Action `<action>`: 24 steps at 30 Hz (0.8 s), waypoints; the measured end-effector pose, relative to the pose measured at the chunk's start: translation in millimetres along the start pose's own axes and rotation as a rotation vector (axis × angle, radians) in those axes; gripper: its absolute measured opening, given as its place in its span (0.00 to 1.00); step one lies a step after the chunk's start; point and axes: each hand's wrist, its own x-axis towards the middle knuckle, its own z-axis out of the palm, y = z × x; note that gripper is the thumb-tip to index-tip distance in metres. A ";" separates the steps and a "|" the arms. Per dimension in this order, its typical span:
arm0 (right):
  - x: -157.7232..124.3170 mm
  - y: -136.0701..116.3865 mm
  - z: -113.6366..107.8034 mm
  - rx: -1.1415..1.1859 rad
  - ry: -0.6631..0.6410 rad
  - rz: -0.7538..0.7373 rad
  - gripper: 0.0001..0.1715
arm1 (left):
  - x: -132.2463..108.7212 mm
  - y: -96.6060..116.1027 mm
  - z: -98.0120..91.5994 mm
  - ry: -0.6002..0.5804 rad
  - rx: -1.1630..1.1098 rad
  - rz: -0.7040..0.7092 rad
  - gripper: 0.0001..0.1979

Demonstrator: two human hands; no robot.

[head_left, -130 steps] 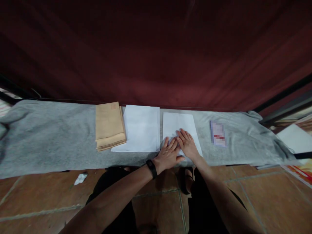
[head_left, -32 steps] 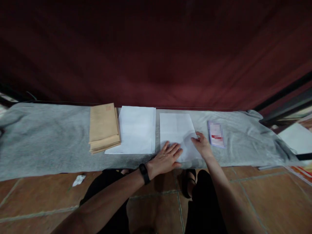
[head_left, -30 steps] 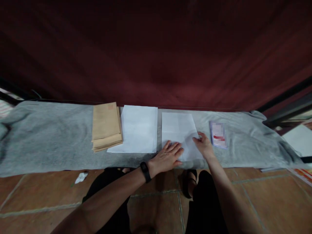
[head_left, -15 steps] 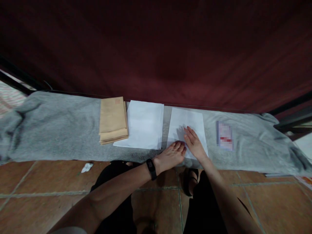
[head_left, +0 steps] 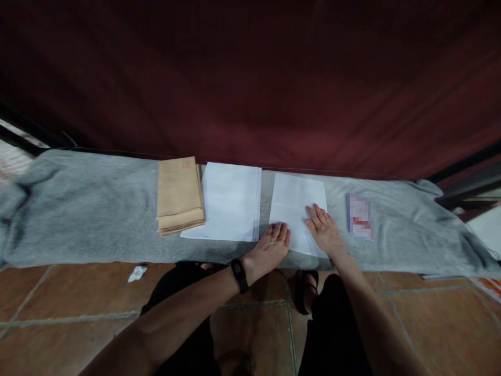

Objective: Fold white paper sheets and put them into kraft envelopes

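Observation:
A white sheet of paper (head_left: 295,196) lies on the grey cloth, right of the middle. My left hand (head_left: 270,249) rests palm down over its near left corner, fingers stretched out. On the sheet's right side my right hand (head_left: 324,230) lies flat with its fingers slightly spread. Neither hand grips anything. Left of the sheet is a stack of white paper (head_left: 233,201), its edges a little uneven. Several brown envelopes (head_left: 179,188) are piled against that stack, partly over its left edge.
A small blurred packet (head_left: 360,216) with a red mark lies to the right on the grey cloth (head_left: 97,209). Behind the cloth hangs a dark red curtain (head_left: 250,94). Crumpled white tissue (head_left: 138,273) is on the tiled floor (head_left: 78,292).
My hands have moved apart on the sheet: the left slid to the left, the right to the right. The papers and envelopes keep their places on the cloth.

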 end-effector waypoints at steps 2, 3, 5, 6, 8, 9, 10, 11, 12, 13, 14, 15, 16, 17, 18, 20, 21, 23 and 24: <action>-1.7 4.1 -3.7 0.042 -0.010 -0.019 0.30 | -1.1 -7.4 0.6 -0.027 -0.003 -0.048 0.26; -2.5 6.1 -6.4 0.075 -0.016 -0.030 0.30 | -1.7 -10.7 0.0 -0.043 -0.007 -0.056 0.27; -4.8 11.0 -14.0 0.171 -0.037 -0.045 0.28 | -2.9 -16.0 -2.6 -0.065 -0.014 -0.048 0.25; -6.6 14.0 -18.9 0.229 -0.054 -0.047 0.27 | -3.5 -17.9 -4.7 -0.069 -0.020 -0.041 0.24; -12.2 20.3 -30.6 0.345 -0.106 -0.043 0.27 | -4.3 -21.2 -10.3 -0.071 -0.050 -0.045 0.22; -15.9 23.2 -37.0 0.398 -0.139 -0.034 0.28 | -4.5 -22.7 -14.0 -0.075 -0.077 -0.053 0.20; -20.1 25.5 -43.5 0.445 -0.176 -0.022 0.29 | -4.6 -24.4 -18.1 -0.082 -0.111 -0.066 0.18; -24.6 27.2 -49.8 0.487 -0.218 -0.015 0.29 | -4.6 -26.2 -22.5 -0.093 -0.147 -0.082 0.16; -29.2 27.9 -55.8 0.523 -0.258 -0.011 0.29 | -4.7 -28.0 -27.1 -0.105 -0.183 -0.099 0.14; -33.5 27.9 -61.2 0.556 -0.294 -0.012 0.29 | -4.8 -29.7 -31.4 -0.117 -0.214 -0.113 0.12; -37.4 27.1 -65.8 0.585 -0.324 -0.015 0.28 | -5.2 -31.2 -35.2 -0.127 -0.239 -0.122 0.10; -40.7 25.8 -69.5 0.612 -0.347 -0.016 0.26 | -5.7 -32.3 -38.1 -0.132 -0.258 -0.129 0.10; -43.3 24.3 -72.3 0.634 -0.362 -0.014 0.25 | -6.6 -33.2 -40.1 -0.129 -0.275 -0.129 0.10; -45.2 22.9 -74.3 0.650 -0.371 -0.008 0.24 | -7.7 -34.0 -41.0 -0.125 -0.296 -0.121 0.11; -46.5 21.8 -75.5 0.663 -0.377 -0.002 0.24 | -9.0 -35.1 -41.0 -0.120 -0.329 -0.106 0.11; -47.1 20.8 -76.6 0.691 -0.381 0.007 0.24 | -11.8 -39.5 -38.8 -0.101 -0.448 -0.071 0.11; -46.7 20.9 -76.8 0.710 -0.377 0.014 0.25 | -12.9 -43.3 -37.1 -0.095 -0.535 -0.052 0.10; -45.1 21.9 -77.1 0.757 -0.376 0.032 0.29 | -13.7 -54.6 -33.4 -0.106 -0.730 -0.020 0.10; -44.2 22.6 -77.2 0.778 -0.378 0.041 0.31 | -13.4 -61.4 -31.4 -0.124 -0.816 -0.008 0.13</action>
